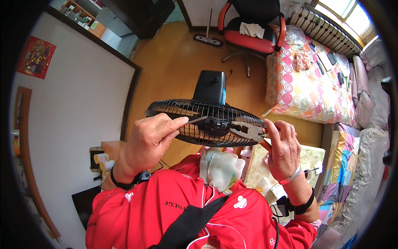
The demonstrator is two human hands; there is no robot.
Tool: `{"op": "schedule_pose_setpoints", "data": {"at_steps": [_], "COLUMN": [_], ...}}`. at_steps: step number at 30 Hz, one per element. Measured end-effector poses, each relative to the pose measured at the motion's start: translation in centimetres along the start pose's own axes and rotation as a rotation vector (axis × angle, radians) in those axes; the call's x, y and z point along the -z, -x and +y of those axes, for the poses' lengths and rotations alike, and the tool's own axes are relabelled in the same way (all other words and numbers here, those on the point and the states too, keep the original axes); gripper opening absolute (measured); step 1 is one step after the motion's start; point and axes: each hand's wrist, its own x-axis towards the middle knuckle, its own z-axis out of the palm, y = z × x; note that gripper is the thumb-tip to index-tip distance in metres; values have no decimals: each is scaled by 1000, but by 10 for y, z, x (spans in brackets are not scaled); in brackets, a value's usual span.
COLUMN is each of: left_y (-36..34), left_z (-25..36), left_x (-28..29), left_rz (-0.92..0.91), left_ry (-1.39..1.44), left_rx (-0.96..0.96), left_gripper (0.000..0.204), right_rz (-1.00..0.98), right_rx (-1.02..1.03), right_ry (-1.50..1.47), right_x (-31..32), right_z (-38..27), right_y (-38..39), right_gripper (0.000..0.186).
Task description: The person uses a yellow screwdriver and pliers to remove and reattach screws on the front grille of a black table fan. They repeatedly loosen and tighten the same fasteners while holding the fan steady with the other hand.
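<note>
A black fan [209, 87] with a round wire guard [190, 135] stands in front of me, its guard tilted nearly flat. At the guard's left side my left hand [151, 135] is closed, pinching a thin grey metal strip-like tool [197, 120] that points toward the fan's middle. Grey-headed pliers [248, 131] lie across the right part of the guard. My right hand [284, 141] is closed with fingertips at their outer end, by the guard's rim. Its fingers partly hide the grip there. A black piece [216, 124] shows at the guard's centre.
A red and black office chair [253, 39] stands ahead, with a floor mop [208, 40] beside it. To the right are a bed with a patterned cover [306, 91] and a low table [313, 155]. A white wall [89, 79] runs along the left.
</note>
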Motion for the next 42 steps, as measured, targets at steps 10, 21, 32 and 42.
{"op": "schedule_pose_setpoints", "data": {"at_steps": [10, 21, 32, 42], "left_y": [3, -2, -1, -1], "left_z": [9, 11, 7, 4], "left_x": [-7, -9, -7, -9], "left_rz": [7, 12, 6, 25], "left_ry": [64, 30, 51, 58], "left_rx": [51, 33, 36, 16], "left_gripper": [43, 44, 45, 44], "right_rz": [3, 23, 42, 117], "right_rx": [27, 60, 64, 166], "right_ry": [-42, -76, -7, 127], "right_x": [-7, -11, -11, -8], "right_z": [5, 6, 7, 12], "right_y": [-8, -13, -15, -20], "right_gripper": [58, 68, 65, 69]}}
